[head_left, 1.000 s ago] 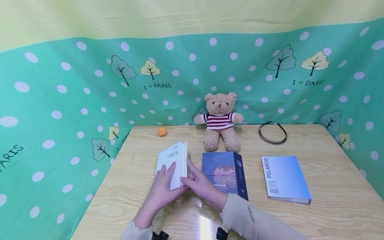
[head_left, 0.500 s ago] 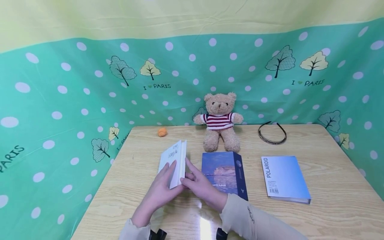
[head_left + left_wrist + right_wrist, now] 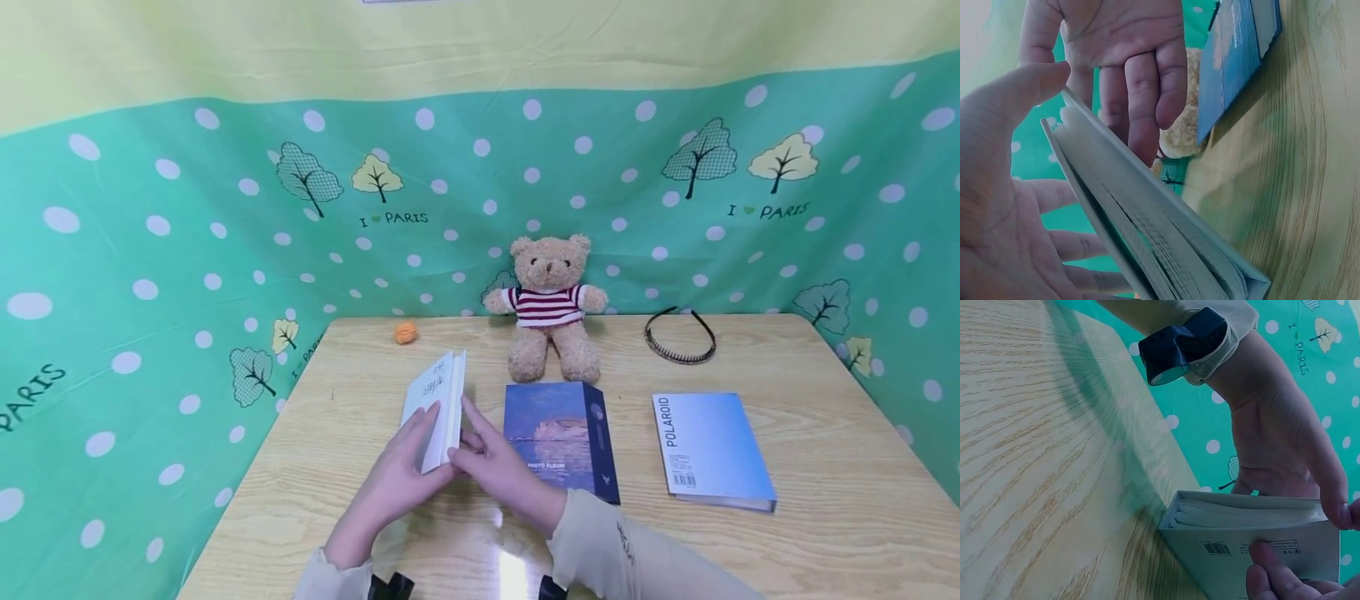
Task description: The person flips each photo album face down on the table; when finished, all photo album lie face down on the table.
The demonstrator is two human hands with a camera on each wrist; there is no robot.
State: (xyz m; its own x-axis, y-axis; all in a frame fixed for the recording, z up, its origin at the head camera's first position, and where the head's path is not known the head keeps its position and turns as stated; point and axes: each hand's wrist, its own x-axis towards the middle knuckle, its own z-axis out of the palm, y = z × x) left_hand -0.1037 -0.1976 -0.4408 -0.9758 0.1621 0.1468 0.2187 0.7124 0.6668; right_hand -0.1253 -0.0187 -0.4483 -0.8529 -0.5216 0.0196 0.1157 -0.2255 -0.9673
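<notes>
A white photo album with dark lettering stands on edge at left of centre, leaning a little. My left hand grips it, fingers spread on the left cover and thumb over the near edge. In the left wrist view, page edges fan slightly between the covers. My right hand is against the right cover; its fingers extend fairly straight down beside that cover. In the right wrist view, the right fingers touch the cover printed with a barcode, and the left hand shows behind it.
A blue photo album lies just right of the hands, and a POLAROID album farther right. Behind them a teddy bear sits by the cloth backdrop. A black headband and an orange ball-like item lie toward the table's back.
The white album has turned slightly more upright, its left side shifting right, with the left hand moving along with it. The right hand keeps nearly the same place.
</notes>
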